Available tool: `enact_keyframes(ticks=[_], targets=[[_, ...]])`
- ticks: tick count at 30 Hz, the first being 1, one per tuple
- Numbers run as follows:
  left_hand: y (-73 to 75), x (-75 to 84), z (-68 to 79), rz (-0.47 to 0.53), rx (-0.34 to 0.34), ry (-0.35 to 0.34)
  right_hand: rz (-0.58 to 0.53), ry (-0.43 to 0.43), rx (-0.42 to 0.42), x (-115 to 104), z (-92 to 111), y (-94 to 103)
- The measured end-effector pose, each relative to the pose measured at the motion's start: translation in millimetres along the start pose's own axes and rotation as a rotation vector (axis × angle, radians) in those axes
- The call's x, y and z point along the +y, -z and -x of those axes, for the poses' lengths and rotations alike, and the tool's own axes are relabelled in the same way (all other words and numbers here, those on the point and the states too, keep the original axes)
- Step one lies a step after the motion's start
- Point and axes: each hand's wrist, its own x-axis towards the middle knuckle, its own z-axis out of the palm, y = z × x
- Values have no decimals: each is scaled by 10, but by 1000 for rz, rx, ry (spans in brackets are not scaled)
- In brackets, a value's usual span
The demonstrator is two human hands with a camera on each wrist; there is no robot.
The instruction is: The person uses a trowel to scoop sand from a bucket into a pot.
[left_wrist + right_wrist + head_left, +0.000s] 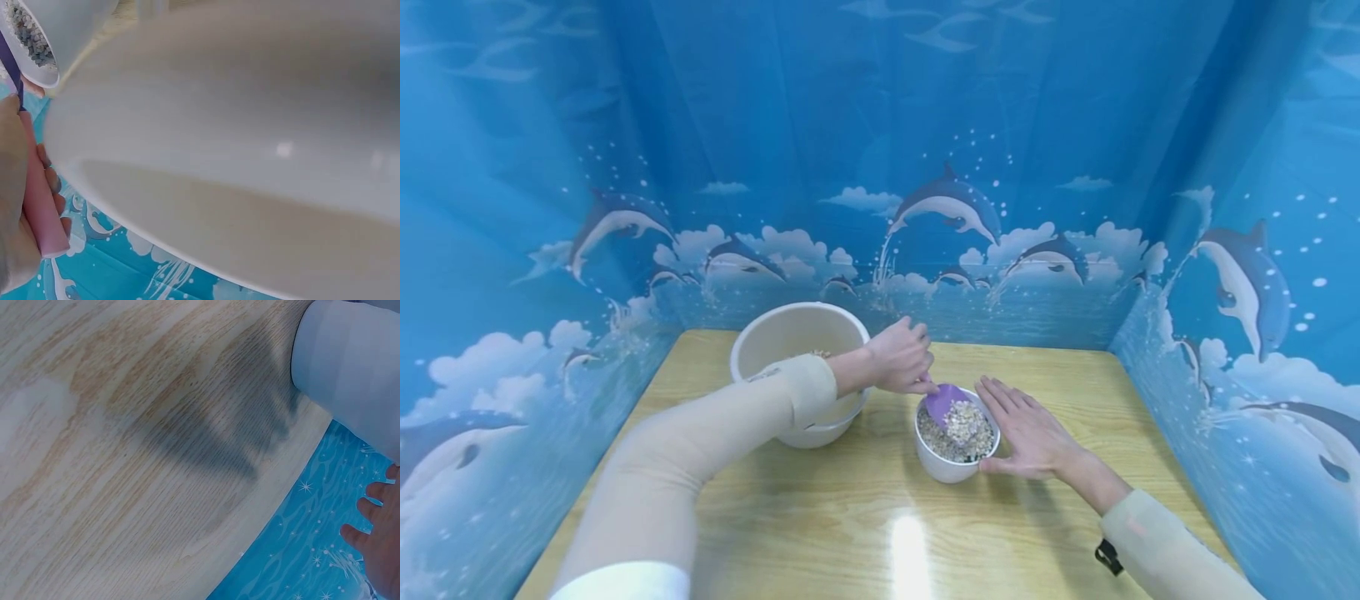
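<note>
My left hand [898, 357] grips a small trowel with a pink handle [44, 194] and a purple blade [940, 402]. The blade is over a small white pot [942, 468], with pale gravel [964, 422] on and around it. Grey and pale gravel fills the pot nearly to its rim, and a little dark green shows at the near edge. On the pot's right side rests my right hand [1033, 432], its fingers extended and thumb apart. Below my left forearm, a large white basin [752, 343] holds some gravel, mostly hidden by the sleeve.
A wood-grain table [820, 533] bears both containers, the basin left of the pot. Blue curtains [880, 108] printed with dolphins stand along the table's back and both sides. A black clip or strap [1108, 557] hangs at the right sleeve.
</note>
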Motion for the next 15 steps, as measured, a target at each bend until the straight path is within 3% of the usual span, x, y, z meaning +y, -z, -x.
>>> enact_keyframes(ticks=[8, 15], targets=[[3, 17, 7, -12, -35, 7, -7, 5, 14, -2, -8, -2], [30, 46, -3, -74, 13, -8, -6, 1, 11, -8, -4, -1]])
